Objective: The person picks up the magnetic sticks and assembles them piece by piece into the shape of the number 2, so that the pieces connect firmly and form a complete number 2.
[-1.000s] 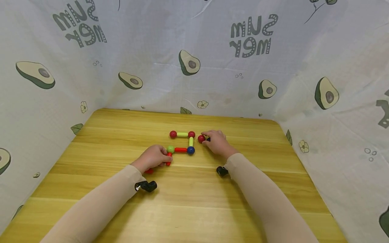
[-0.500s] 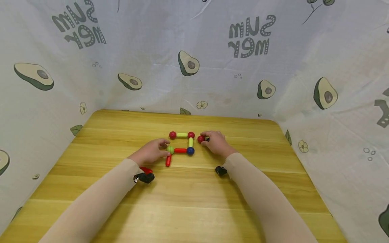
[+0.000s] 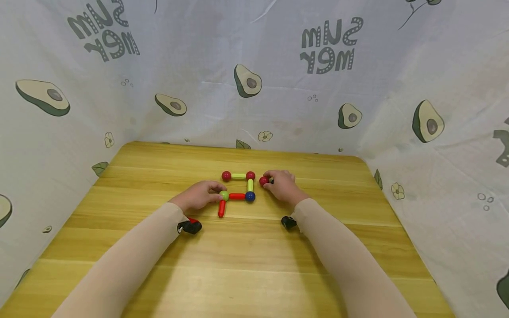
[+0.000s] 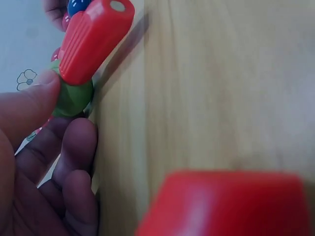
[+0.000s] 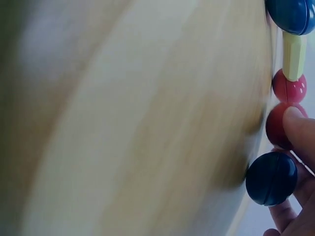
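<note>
In the head view my left hand [image 3: 200, 195] pinches a green ball [image 4: 76, 101] between thumb and fingers. The ball belongs to a magnetic stick-and-ball chain on the table. One red magnetic stick [image 3: 222, 209] points from it toward me, and another red stick [image 3: 237, 196] runs right to a blue ball [image 3: 250, 196]. From there a yellow stick [image 3: 250, 185] leads back to a red ball [image 3: 250, 176]. My right hand [image 3: 284, 184] pinches a separate red ball [image 5: 278, 129], just right of the chain. A dark blue ball [image 5: 271, 178] sits close under its fingers.
Another yellow stick [image 3: 238, 176] ends in a red ball [image 3: 226, 176] at the chain's far left. A loose red piece [image 4: 231, 206] lies by my left wrist, mostly hidden in the head view. Printed cloth [image 3: 214, 119] hangs behind the wooden table [image 3: 254, 265].
My left hand has let go of the red stick nearest me, opened its fingers, and moved up to pinch the green ball. The right hand stays in place on its red ball.
</note>
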{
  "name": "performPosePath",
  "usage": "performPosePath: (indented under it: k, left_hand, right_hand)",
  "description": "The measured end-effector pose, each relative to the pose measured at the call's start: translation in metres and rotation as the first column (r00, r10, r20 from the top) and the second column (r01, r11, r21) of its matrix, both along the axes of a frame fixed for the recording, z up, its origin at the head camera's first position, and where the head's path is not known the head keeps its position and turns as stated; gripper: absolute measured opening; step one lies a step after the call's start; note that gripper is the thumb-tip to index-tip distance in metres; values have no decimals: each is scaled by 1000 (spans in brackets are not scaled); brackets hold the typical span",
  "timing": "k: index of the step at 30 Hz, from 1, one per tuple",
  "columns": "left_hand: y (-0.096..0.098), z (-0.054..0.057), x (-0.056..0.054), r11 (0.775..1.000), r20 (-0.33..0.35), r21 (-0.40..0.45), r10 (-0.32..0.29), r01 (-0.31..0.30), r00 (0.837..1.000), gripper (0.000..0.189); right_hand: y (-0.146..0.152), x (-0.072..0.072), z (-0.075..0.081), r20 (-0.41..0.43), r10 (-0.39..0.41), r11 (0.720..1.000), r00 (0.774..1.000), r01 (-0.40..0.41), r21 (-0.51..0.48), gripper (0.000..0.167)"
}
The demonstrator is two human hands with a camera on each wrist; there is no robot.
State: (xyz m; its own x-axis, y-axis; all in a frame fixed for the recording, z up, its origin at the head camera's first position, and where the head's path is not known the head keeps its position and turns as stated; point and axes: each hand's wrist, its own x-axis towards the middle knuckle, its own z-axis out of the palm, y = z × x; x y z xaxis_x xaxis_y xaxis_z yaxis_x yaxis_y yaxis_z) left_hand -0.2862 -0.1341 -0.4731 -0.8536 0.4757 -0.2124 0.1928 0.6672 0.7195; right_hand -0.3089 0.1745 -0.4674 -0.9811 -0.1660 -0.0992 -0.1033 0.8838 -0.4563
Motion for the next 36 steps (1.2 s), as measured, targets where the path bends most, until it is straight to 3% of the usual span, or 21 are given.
performPosePath:
  k: [9, 17, 26, 36]
  left_hand:
    - [-1, 2, 0, 1000, 13, -10, -1, 1, 1000, 34]
    - [-2, 1, -4, 1000, 28, -15, -22, 23, 999, 35]
    - [-1, 2, -4, 1000, 43, -7, -27, 27, 999, 37]
    - [-2, 1, -5, 1000, 48, 6, -22, 22, 999, 36]
  right_hand:
    - [0, 11, 10, -76, 3, 997, 997, -9, -77, 42]
    - [-12, 41, 19, -138, 150, 979, 979, -166, -115, 32]
    - [-41, 77, 13, -57, 297, 949, 953, -301, -94, 27]
    - [-62, 87, 1, 42, 501, 864, 865, -497, -76, 27]
